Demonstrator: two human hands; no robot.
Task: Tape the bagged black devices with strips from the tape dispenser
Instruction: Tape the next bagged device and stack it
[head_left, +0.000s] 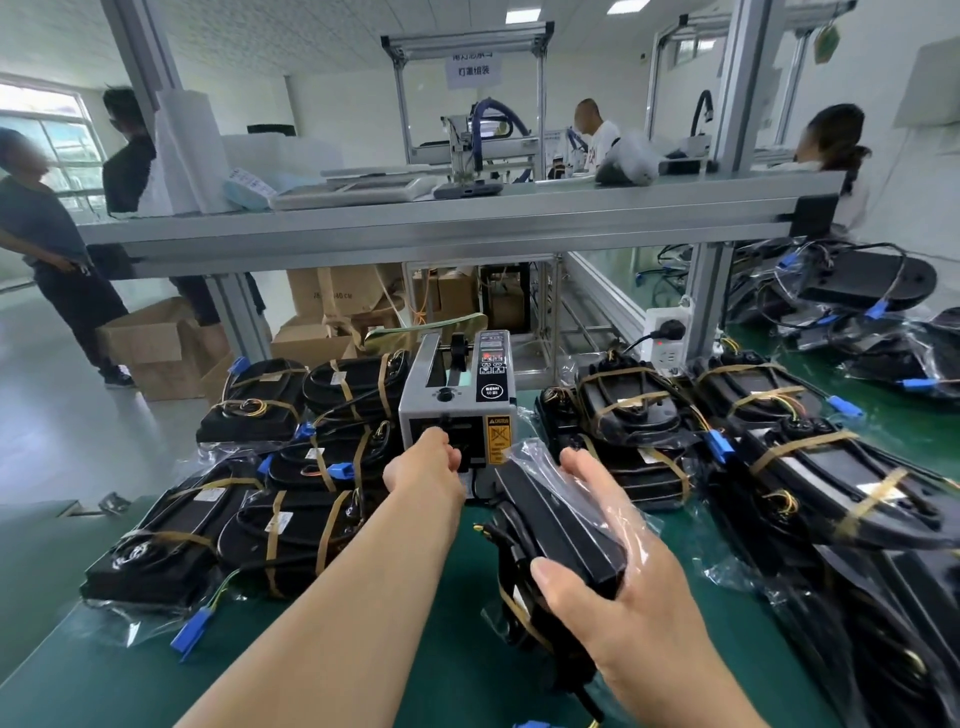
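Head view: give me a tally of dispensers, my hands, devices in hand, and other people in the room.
Dispenser: 1
Hands: 2, left hand at its slot, right hand holding the device
Device in hand: 1
Other people: 4
Total: 8

single head view, looking forward-down over green bench (457, 649), hands close below.

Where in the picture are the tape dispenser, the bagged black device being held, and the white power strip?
tape dispenser (462, 410): head view, grey front housing.
bagged black device (561, 525): head view, its black top face.
white power strip (670, 358): head view, white body under the plug.
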